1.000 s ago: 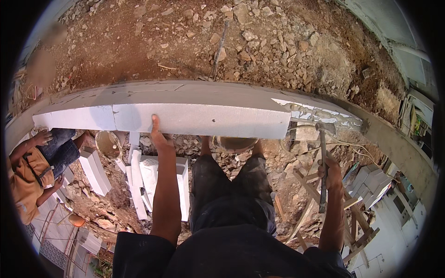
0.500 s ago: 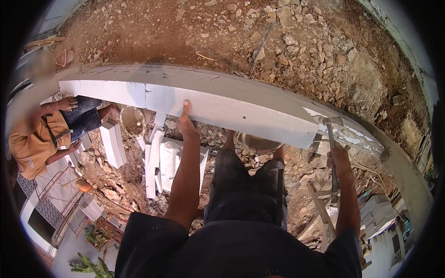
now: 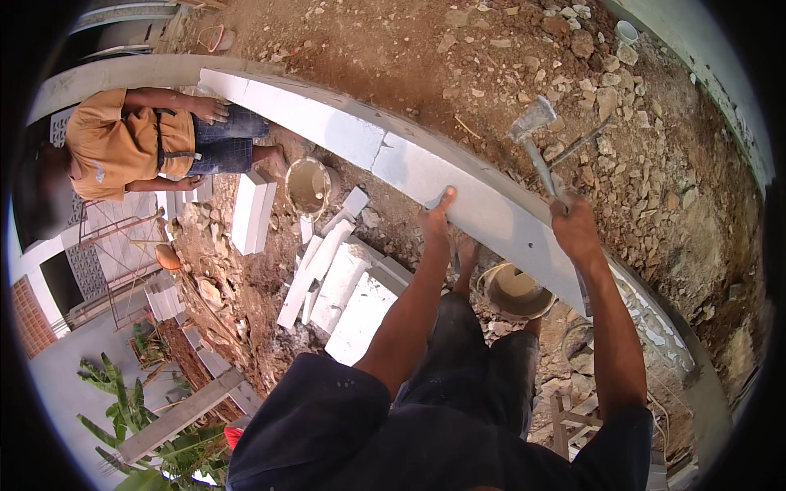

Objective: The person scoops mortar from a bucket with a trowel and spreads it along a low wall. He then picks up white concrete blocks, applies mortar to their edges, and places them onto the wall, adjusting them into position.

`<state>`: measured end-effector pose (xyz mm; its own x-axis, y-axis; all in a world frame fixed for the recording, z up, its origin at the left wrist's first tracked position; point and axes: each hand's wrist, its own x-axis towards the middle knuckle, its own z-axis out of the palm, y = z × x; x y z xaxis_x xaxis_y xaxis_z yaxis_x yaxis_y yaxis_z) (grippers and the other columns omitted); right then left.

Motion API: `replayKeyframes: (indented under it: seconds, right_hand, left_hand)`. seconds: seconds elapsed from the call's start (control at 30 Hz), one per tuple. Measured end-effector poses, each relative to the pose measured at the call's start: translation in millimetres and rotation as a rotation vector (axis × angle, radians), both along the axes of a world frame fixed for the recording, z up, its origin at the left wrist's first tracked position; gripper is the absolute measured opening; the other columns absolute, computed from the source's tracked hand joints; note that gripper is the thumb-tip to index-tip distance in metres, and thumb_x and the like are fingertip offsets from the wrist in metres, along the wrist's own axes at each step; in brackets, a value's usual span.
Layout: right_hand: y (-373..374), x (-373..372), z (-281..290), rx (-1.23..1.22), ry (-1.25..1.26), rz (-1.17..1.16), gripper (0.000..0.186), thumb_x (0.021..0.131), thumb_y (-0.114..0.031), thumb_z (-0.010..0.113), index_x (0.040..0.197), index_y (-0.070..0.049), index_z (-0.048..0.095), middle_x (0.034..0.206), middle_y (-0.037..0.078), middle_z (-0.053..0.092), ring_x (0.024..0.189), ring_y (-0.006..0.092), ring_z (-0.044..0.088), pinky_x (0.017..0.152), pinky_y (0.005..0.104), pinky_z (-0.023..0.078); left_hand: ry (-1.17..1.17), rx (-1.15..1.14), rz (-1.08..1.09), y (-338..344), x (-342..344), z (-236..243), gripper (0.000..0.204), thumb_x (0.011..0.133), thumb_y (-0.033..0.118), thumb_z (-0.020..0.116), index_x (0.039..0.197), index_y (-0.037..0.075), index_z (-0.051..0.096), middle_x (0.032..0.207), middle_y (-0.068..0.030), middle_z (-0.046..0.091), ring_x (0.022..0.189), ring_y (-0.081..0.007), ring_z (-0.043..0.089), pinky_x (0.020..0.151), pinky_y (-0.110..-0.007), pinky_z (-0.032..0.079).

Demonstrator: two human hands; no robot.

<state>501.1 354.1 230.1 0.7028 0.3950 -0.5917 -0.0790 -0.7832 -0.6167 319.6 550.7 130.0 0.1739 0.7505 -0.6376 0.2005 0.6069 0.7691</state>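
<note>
A long row of white blocks (image 3: 483, 209) runs across the view as a low wall, with a joint between blocks left of my hands. My left hand (image 3: 438, 217) rests on the wall's near edge, its thumb stretched onto the top; the other fingers are mostly hidden. My right hand (image 3: 575, 225) is closed round the handle of a hammer (image 3: 530, 119). Its broad grey head is raised past the wall's far side, over the soil in this view. The handle's lower end sticks out below my fist.
A bucket of grey mix (image 3: 517, 290) stands by my feet, another bucket (image 3: 311, 186) farther left. White blocks (image 3: 360, 295) lie piled on rubble. A co-worker in an orange shirt (image 3: 123, 147) is at the wall's left end. Stony soil (image 3: 458, 90) covers the far side.
My right hand has raised the hammer from the wall's right end, swinging its head up and left. The view has shifted, and my left hand stays on the wall's edge.
</note>
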Motion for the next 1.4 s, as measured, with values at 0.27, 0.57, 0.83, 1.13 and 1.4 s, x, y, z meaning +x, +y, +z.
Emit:
replayKeyframes:
  seconds: [0.27, 0.57, 0.83, 1.13, 1.4]
  right_hand:
    - [25, -7, -19, 0.026, 0.018, 0.116, 0.043, 0.094, -0.026, 0.058, 0.118, 0.008, 0.061, 0.097, 0.031, 0.066, 0.098, 0.0409, 0.066, 0.091, 0.0421, 0.049]
    - [8, -6, -2, -0.011, 0.169, 0.280, 0.034, 0.091, -0.021, 0.058, 0.114, 0.002, 0.065, 0.093, 0.029, 0.067, 0.093, 0.0412, 0.066, 0.087, 0.0465, 0.051]
    - [-64, -97, 40, 0.270, -0.309, -0.070, 0.029, 0.094, -0.024, 0.060, 0.108, 0.001, 0.064, 0.077, 0.021, 0.064, 0.075, 0.0356, 0.067, 0.072, 0.0423, 0.053]
    - [-184, -181, 35, 0.054, -0.138, -0.274, 0.040, 0.102, -0.035, 0.049, 0.092, 0.002, 0.059, 0.068, 0.018, 0.058, 0.060, 0.0289, 0.060, 0.059, 0.0406, 0.047]
    - [-145, -229, 3, 0.382, -0.514, -0.378, 0.033, 0.099, -0.028, 0.053, 0.097, 0.005, 0.056, 0.067, 0.020, 0.061, 0.061, 0.0430, 0.064, 0.054, 0.0450, 0.049]
  left_hand:
    - [0.067, -0.049, 0.038, -7, 1, 6, 0.064, 0.071, 0.027, 0.088, 0.118, -0.006, 0.060, 0.109, -0.0115, 0.064, 0.095, -0.0235, 0.062, 0.076, -0.036, 0.052]
    - [-0.027, -0.028, -0.016, -7, -1, 15, 0.069, 0.071, 0.029, 0.087, 0.125, -0.002, 0.056, 0.113, -0.0106, 0.062, 0.098, -0.0227, 0.062, 0.076, -0.034, 0.053]
    - [0.018, -0.030, -0.001, 8, -9, -5, 0.075, 0.067, 0.028, 0.089, 0.125, -0.006, 0.056, 0.116, -0.0154, 0.062, 0.100, -0.0281, 0.064, 0.080, -0.042, 0.056]
    - [0.033, -0.123, -0.155, 14, 2, 14, 0.076, 0.070, 0.033, 0.086, 0.131, -0.001, 0.053, 0.129, -0.0188, 0.056, 0.114, -0.0375, 0.057, 0.092, -0.054, 0.049]
    - [0.035, -0.107, -0.280, 18, 7, 13, 0.072, 0.080, 0.039, 0.078, 0.137, 0.007, 0.049, 0.133, -0.0159, 0.054, 0.123, -0.0381, 0.051, 0.102, -0.056, 0.042]
